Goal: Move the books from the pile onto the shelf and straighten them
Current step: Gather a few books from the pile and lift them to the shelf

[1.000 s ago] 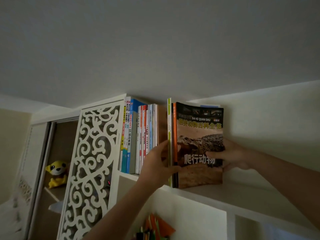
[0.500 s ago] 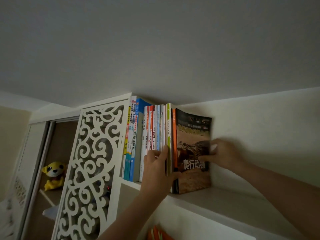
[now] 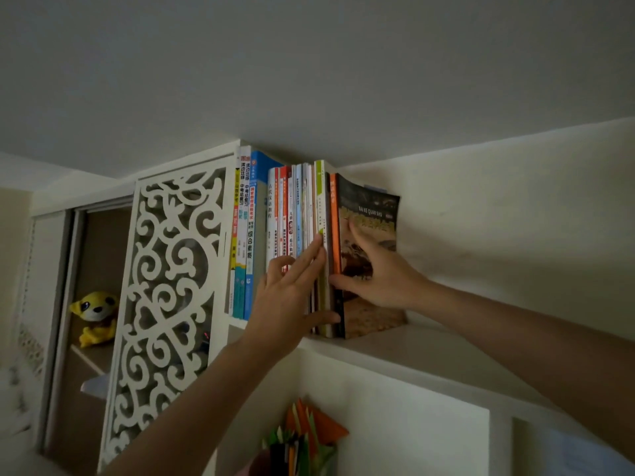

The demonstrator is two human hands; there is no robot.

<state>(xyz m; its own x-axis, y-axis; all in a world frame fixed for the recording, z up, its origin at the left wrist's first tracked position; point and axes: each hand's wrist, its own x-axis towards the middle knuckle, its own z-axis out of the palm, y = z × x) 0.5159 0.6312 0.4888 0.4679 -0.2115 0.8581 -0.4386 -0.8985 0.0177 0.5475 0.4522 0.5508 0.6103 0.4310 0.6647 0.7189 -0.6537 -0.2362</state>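
Item: reptile encyclopedia (image 3: 372, 214), thin, floppy softcover, probably light; stands on the shelf (image 3: 429, 355) under your flat right hand (image 3: 378, 280). Your left hand (image 3: 288, 297), fingers straight, presses neighbouring spines (image 3: 285, 214). Steady it by cover and spine.

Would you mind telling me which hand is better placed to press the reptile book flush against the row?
Right. The right hand already lies flat on the reptile book cover; the left hand rests against the spines.
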